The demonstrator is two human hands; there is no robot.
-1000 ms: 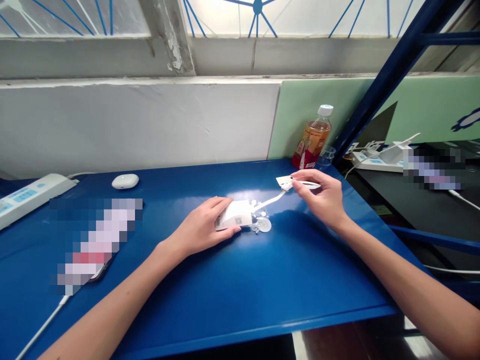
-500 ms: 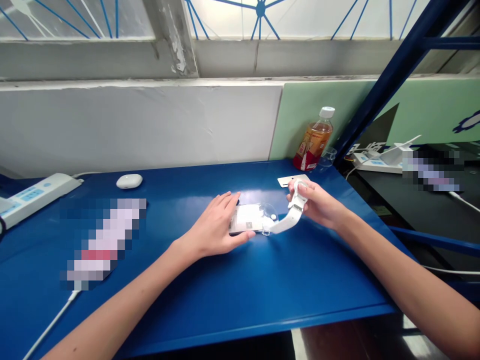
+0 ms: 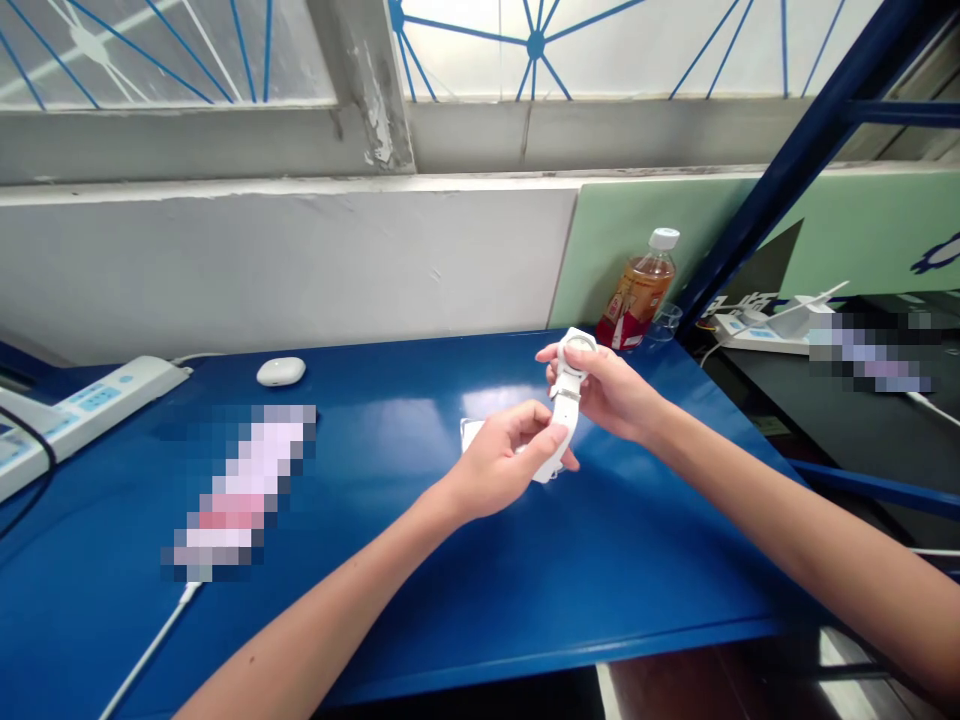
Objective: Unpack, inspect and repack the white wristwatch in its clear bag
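Observation:
A white wrist-strap device (image 3: 568,397) with a round head is held up above the blue table (image 3: 465,600). My right hand (image 3: 611,390) grips its upper part near the round head. My left hand (image 3: 504,458) pinches the lower end of the strap. Beneath my left hand a small white card or packet (image 3: 471,435) lies on the table, mostly hidden.
A bottle of amber drink (image 3: 640,290) stands at the back right beside a clear cup (image 3: 666,318). A white earbud case (image 3: 280,371) and a white power strip (image 3: 82,410) lie at the left. A phone with a white cable (image 3: 150,645) lies front left. A blue rack post (image 3: 795,150) rises at the right.
Both hands have lifted the white strap off the table. My left hand left the white packet and took the strap's lower end. The strap now hangs nearly upright.

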